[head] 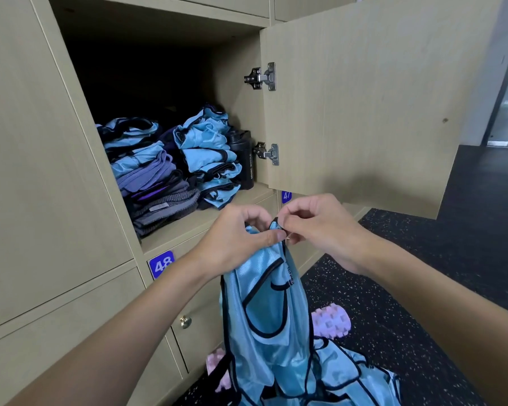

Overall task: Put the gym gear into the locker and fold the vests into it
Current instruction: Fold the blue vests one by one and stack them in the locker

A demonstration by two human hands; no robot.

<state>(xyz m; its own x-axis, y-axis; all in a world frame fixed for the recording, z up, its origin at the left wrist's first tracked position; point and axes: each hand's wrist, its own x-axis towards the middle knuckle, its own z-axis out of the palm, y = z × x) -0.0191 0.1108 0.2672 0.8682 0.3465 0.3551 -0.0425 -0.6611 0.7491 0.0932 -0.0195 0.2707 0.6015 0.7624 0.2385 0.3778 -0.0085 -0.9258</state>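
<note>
Blue vest (264,312) hangs straight down, top pinched by left hand (238,238) and right hand (314,227); locker shelf (194,222) ahead-left, nearer left hand.

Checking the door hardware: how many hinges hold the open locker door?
2: an upper hinge and a lower hinge, both along the locker door's inner edge. None seems hidden.

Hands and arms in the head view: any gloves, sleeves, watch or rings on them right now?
No. The left hand and right hand are bare, with no gloves, and no rings show on the fingers in view. The left forearm and right forearm are bare to the picture's edge: no sleeves, watch or bands.
</note>
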